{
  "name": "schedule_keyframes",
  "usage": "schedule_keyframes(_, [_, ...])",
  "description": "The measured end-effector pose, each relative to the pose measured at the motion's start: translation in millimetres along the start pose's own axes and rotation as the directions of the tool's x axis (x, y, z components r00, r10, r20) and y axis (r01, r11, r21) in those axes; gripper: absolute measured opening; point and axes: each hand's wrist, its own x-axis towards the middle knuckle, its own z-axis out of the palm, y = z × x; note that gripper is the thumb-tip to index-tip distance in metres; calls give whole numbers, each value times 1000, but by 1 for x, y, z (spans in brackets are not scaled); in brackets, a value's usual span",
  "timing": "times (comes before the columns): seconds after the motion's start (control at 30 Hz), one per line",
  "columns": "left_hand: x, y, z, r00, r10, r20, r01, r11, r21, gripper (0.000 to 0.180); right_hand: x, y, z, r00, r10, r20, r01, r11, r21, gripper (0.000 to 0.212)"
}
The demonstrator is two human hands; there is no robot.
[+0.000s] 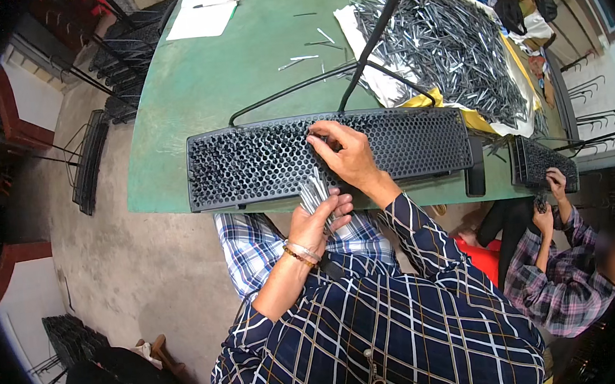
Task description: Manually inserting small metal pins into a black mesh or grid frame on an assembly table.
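A long black plate [413, 142] full of round holes lies along the near edge of the green table. Its left part looks filled with dark tufts, while the holes on the right look bare. My right hand [350, 157] is over the plate's middle, thumb and fingers pinched at the holes; whatever they grip is too small to make out. Below it, just off the table edge, my left hand [314, 224] is closed round a bundle of thin grey strips [315, 190] pointing upward. A black metal frame [284, 90] with a long rod rises behind the plate.
A large heap of similar strips [441, 48] lies on white and yellow sacking at the far right. Loose strips [303, 58] and a paper sheet [203, 18] lie on the green table [167, 94]. A co-worker [562, 265] handles another plate at right. Racks [91, 163] stand left.
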Motion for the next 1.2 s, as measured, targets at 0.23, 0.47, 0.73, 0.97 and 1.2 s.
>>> schedule_keyframes(0.23, [0,1,-1,1000,2,1,-2,1000,11,24,0,1,-3,986,-144,80,151,984,-92,15])
schedule_keyframes(0.47, [-1,2,1,999,-4,47,1,998,64,23,-1,1,-5,981,-146,128,159,983,-97,12])
schedule_keyframes(0.73, [0,0,-5,1000,-9,29,9,1000,13,24,2,-6,-8,992,-115,60,124,972,-200,13])
schedule_keyframes(0.97, [-5,3,-7,999,-14,37,12,999,33,24,5,-20,-9,985,-86,147,135,921,-366,10])
schedule_keyframes(1.2, [-7,2,-14,999,-13,50,11,999,39,24,2,-23,-7,994,18,107,13,960,-281,11])
